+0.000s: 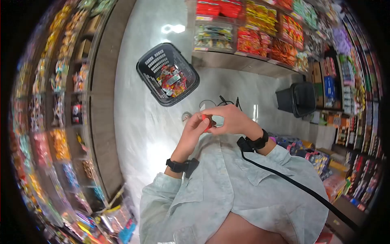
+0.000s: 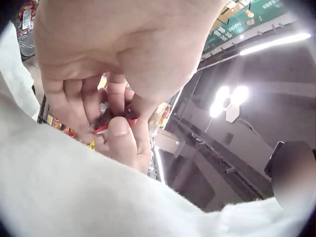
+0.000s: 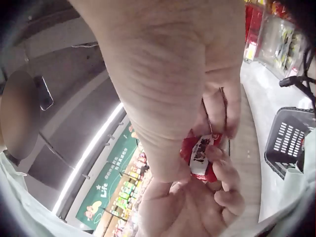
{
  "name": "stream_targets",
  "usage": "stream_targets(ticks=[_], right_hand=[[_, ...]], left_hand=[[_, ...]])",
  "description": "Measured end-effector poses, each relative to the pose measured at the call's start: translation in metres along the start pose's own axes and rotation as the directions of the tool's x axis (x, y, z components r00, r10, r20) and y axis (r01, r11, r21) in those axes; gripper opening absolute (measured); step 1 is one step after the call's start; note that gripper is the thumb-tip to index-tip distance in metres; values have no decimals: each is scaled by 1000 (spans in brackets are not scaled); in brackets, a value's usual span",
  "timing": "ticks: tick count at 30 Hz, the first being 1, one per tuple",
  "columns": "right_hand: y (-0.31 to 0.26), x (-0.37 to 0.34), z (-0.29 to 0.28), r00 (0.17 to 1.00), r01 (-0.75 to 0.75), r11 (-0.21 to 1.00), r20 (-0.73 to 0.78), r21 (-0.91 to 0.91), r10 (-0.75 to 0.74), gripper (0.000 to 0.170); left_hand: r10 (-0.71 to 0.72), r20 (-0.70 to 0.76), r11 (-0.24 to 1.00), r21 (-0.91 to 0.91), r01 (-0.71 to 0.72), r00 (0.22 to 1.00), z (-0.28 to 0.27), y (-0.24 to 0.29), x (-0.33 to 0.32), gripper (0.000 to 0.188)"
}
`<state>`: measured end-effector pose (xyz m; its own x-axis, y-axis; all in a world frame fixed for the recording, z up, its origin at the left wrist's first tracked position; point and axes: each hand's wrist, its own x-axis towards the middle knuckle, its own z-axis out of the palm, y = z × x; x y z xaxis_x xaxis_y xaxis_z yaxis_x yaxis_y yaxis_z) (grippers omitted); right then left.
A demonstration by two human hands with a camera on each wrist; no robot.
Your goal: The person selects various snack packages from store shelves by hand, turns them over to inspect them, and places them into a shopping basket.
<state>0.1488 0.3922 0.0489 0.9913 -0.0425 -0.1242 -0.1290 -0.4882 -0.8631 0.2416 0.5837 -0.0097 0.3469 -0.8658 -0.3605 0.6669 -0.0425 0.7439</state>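
A small red snack packet (image 1: 206, 122) with a white label and dark lettering is between both hands, in front of the shirt. My left hand (image 1: 192, 131) pinches it from the left with thumb and fingers. From the right, my right hand (image 1: 232, 120) pinches its other side, and the fingertips of both hands nearly meet. The right wrist view shows the label of the packet (image 3: 200, 157) facing the camera. In the left wrist view the left hand (image 2: 123, 44) covers most of it, leaving a red and dark strip visible.
A black shopping basket (image 1: 143, 67) holding several red packets stands on the pale floor ahead. Snack shelves line the left side (image 1: 65, 81) and the far right. A low display (image 1: 243, 61) of bagged snacks stands ahead, and a dark bin (image 1: 286, 101) stands to the right.
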Motion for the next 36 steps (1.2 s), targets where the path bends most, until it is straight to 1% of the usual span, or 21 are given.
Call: stream_targets(ticks=[2,5,8,10,11,13,14,17,19,20,22,25,26,28,30,31,32,33,36], right_hand=[[-8,16,17,999,2,999,53,-35,0,59],[-20,37,32,995,4,1000,104,6,-4,60],[-25,58,40,994,77,997,74,26,-79,57],[-18,70,42,986,160,987,49,-11,-159,53],[-15,77,41,979,204,979,35,-28,-203,51],[-18,94,29,981,136,990,149,-46,-128,49],[-19,102,23,975,105,993,202,-55,-92,47],[-7,130,10,970,112,993,221,-23,-104,46],[4,155,1,962,135,990,232,43,-141,47],[9,169,-5,957,147,986,242,77,-162,48],[17,195,-15,961,146,982,218,122,-170,50],[28,234,-24,977,118,963,148,242,-157,57],[31,242,-27,982,98,952,127,291,-140,60],[32,261,-41,983,94,955,123,282,-133,65],[34,276,-53,989,87,956,94,279,-117,69],[36,282,-59,992,80,957,72,278,-104,71],[38,285,-63,995,74,959,51,272,-91,73],[44,288,-63,994,106,962,-22,250,-104,68],[53,290,-60,984,120,991,-143,65,-110,60]], left_hand=[[24,-25,998,-51,-25,999,-18,0,-17,27],[76,-72,992,-98,-83,994,-39,4,-31,24],[116,-126,986,-108,-130,985,-53,2,-32,22],[136,-140,985,-91,-149,981,-62,4,-28,20],[103,-158,987,-109,-120,982,-63,7,-26,18],[39,-194,988,-138,-67,980,-62,23,-20,14],[30,-204,990,-129,-57,979,-64,29,-16,13],[12,-233,996,-79,-31,972,-73,50,4,15],[23,-258,999,-28,-31,966,-82,63,22,17],[4,-281,1000,-21,-11,960,-86,71,32,20],[-45,-333,999,-11,44,942,-93,91,47,27],[-21,-427,999,-51,-1,904,-93,126,70,39],[-12,-435,997,-77,-24,900,-96,132,77,41],[7,-446,989,-128,-72,895,-106,139,91,46],[10,-459,980,-174,-101,889,-112,149,104,45],[6,-458,974,-200,-110,889,-115,152,107,45],[0,-447,980,-178,-89,895,-119,157,109,45],[0,-432,985,-157,-74,902,-124,162,113,44],[-12,-364,994,-107,-28,931,-147,173,118,42]])
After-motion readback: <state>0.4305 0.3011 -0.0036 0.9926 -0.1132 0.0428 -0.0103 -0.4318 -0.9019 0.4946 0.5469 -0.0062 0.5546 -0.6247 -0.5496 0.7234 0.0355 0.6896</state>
